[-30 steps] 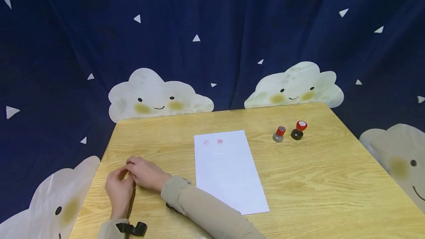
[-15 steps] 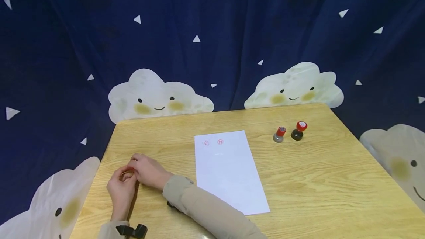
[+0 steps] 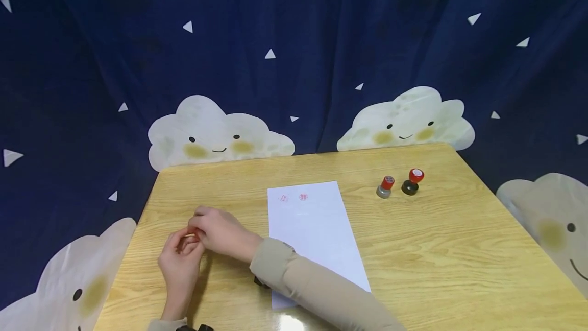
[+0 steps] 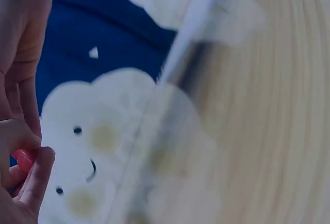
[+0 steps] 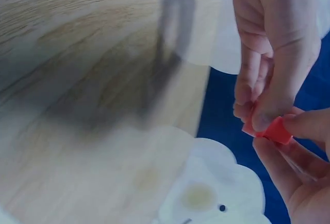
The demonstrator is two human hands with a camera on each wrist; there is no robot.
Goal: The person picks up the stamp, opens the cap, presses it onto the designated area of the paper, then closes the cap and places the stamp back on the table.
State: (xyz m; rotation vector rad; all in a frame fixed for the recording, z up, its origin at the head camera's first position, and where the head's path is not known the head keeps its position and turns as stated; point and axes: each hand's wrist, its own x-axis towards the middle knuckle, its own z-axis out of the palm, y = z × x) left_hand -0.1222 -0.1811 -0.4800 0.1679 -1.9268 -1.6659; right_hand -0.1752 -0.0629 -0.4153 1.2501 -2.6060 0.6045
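Note:
Both hands meet over the left side of the table in the head view. My left hand [image 3: 180, 267] and right hand [image 3: 221, 230] pinch the same small red piece [image 5: 277, 131] between thumbs and fingertips. The piece looks smooth; its kind cannot be made out, as fingers cover most of it. In the left wrist view, just a bit of the red piece [image 4: 25, 159] shows among the fingers. A white sheet of paper [image 3: 308, 234] lies right of the hands, with two red stamp prints near its top edge. The right sleeve covers part of its lower end.
At the back right of the wooden table [image 3: 436, 249] stand two stamps: a red and grey one [image 3: 385, 187] and a red-handled one with a black base [image 3: 412, 182]. A dark blue curtain [image 3: 248, 24] with clouds hangs behind.
Both hands have shifted together to the right and slightly away from me, still joined at the fingertips. The right forearm now overlaps more of the paper. The stamps stay put.

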